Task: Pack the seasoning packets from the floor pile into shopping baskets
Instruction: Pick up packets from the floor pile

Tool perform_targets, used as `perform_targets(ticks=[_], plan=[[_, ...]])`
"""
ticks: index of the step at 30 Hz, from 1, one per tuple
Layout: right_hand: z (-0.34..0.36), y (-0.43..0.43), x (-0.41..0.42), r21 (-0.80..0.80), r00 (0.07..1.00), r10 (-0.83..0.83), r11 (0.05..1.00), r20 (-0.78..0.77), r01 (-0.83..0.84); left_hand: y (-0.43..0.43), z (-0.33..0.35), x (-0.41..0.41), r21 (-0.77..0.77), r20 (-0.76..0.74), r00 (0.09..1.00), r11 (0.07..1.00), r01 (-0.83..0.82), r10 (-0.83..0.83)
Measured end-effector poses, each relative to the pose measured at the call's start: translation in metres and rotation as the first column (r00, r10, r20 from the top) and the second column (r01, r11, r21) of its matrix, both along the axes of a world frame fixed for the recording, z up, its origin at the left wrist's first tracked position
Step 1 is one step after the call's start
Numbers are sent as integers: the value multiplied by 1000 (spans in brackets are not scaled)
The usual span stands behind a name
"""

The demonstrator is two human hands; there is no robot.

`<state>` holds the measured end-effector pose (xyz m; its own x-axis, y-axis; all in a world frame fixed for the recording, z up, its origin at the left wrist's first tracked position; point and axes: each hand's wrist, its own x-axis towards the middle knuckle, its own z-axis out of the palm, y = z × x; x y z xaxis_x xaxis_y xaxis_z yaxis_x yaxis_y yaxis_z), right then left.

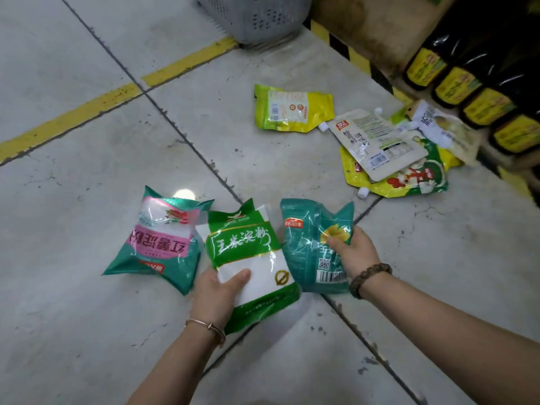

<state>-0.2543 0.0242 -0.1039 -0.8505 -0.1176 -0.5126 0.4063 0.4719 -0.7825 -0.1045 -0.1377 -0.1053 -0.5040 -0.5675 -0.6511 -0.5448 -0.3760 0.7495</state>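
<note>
The grey concrete floor (87, 141) bears a teal-and-pink plastic packet (159, 241) beside the left hand (217, 290) and heaped yellow-green spouted pouches (409, 179) beyond the right hand (355, 252).

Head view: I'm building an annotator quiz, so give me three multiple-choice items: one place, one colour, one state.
1. Where is the grey basket? A) top edge of the view B) between the hands C) on the shelf
2. The loose packet left of the green-and-white packet has a panel of which colour? A) orange B) pink C) black
3. The right hand is: A) open and empty B) holding a bottle C) gripping a teal packet
Answers: A, the top edge cuts it off; B, a pink band bears its lettering; C, its thumb clamps the packet's front.
</note>
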Motion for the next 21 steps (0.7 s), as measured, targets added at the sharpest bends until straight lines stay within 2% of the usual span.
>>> perform_targets(ticks=[2,7,15,21], plan=[[19,34,-10,17,996,-58,998,-66,59,13,6,-12,17,-26,997,997,70,-70],[62,108,-14,76,949,-165,979,-270,192,49,26,-40,-52,-124,962,969,240,-245],[112,193,15,210,803,-265,878,-534,430,110,62,-69,-95,-286,846,892,443,-451],[169,234,28,271,765,-177,866,-619,420,160,107,-81,-184,-409,708,812,554,-575]])
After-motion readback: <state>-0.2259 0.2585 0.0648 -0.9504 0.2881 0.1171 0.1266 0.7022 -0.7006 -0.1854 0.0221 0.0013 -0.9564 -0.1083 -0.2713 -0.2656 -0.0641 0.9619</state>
